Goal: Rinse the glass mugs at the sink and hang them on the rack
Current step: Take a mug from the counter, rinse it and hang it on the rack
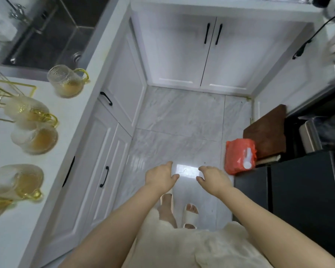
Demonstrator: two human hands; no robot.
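We're in a narrow U-shaped kitchen. Floor: glossy grey marble-look tiles with a bright ceiling-light glare patch. White panelled cabinets with black bar handles run along the left side and far end. White counter on our left. Dark appliance on our right, a brown board leaning against it.

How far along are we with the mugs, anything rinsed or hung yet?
Nothing looks done. The mugs on the counter, like the one nearest the sink, hold amber liquid, and no mug shows on the visible part of the gold rack. Nothing is in hand: the left hand and right hand hang empty over the floor. Left: rinsing every mug at the sink, then hanging them.
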